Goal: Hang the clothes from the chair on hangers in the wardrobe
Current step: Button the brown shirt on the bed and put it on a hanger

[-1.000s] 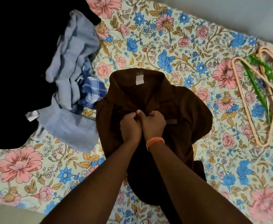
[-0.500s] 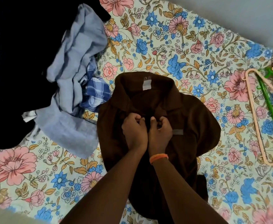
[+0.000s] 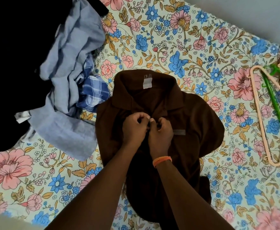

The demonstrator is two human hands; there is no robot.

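The brown shirt (image 3: pixel 194 123) lies flat on the bed (image 3: pixel 177 39), collar away from me, in the middle of the flowered sheet. To its left I see a pile of other clothes: a dark garment (image 3: pixel 11 72), a light blue shirt (image 3: pixel 73 80) and a blue checked cloth (image 3: pixel 94 92), all crumpled together. My left hand (image 3: pixel 134 128) and my right hand (image 3: pixel 161 135) meet just below the collar; both have the fingers curled and pinch the front opening of the brown shirt, I think at a button, though the button itself is too small to see. An orange band (image 3: pixel 162 159) is on the right wrist. Far right, well apart from the shirt, lie the hangers: a pink hanger (image 3: pixel 258 113) and a green hanger (image 3: pixel 275 95), partly crossed.

I judge the fabric soft, light and limp, so it will sag and fold if I lift it by one point. Better to take it at both shoulders, near the collar.
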